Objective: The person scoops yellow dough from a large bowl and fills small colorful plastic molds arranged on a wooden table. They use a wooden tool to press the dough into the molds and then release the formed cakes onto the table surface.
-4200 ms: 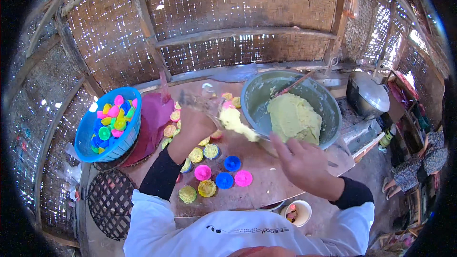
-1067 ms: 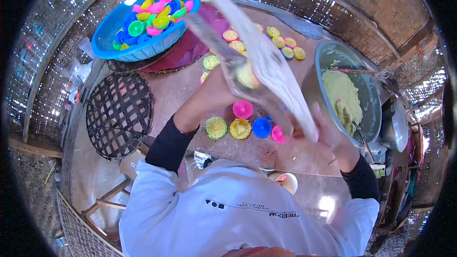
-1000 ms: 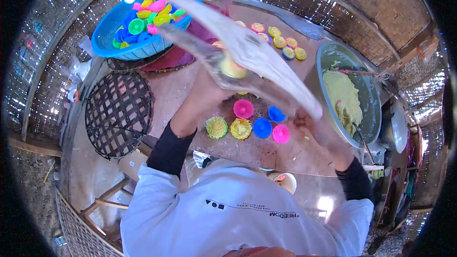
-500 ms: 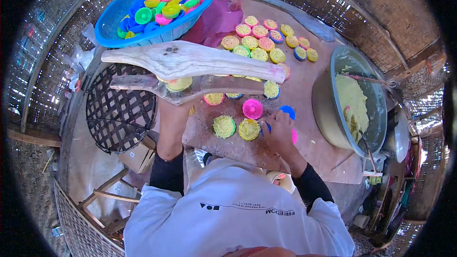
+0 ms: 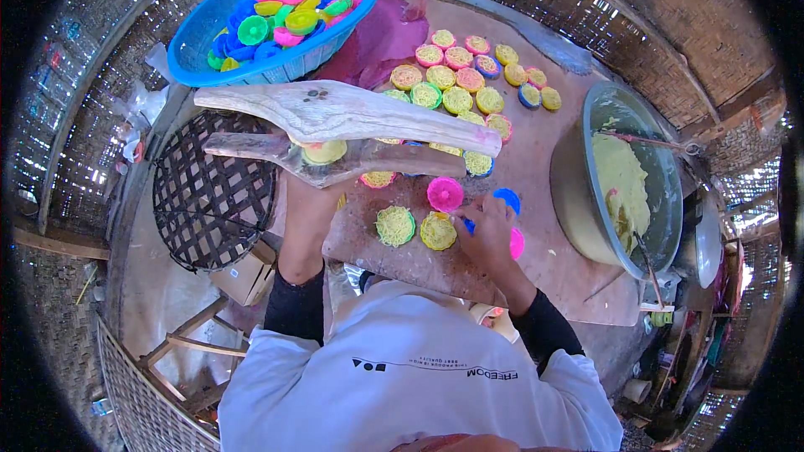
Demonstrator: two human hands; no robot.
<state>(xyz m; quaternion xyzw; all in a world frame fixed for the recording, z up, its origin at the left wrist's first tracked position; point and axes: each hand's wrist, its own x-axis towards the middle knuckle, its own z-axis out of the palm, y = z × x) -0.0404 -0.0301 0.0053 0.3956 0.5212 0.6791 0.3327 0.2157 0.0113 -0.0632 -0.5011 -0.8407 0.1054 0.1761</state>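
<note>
My left hand (image 5: 314, 192) is closed under a wooden press (image 5: 352, 117), whose two long handles lie one above the other; the wood hides most of its fingers. Pale yellow dough (image 5: 325, 151) shows between the handles. On the board, my right hand (image 5: 490, 233) is closed on a small blue mould (image 5: 470, 225), largely covered by the fingers. A pink mould (image 5: 445, 194) sits bottom up beside it, with another blue mould (image 5: 507, 198) and a pink mould (image 5: 517, 243) to the right. Left of the hand are a yellow mould (image 5: 438, 231) and a green-rimmed mould (image 5: 395, 226), both topped with noodle-like strands.
Several filled moulds (image 5: 457, 100) cover the far part of the board (image 5: 578, 285). A blue basket (image 5: 180, 54) of colourful moulds stands far left, above a black woven basket (image 5: 213, 192). At right, a large tub (image 5: 574, 176) holds pale dough and sticks.
The wooden press has shifted slightly right and down in my left hand. My right hand stays at the blue mould, its fingers moved a little.
</note>
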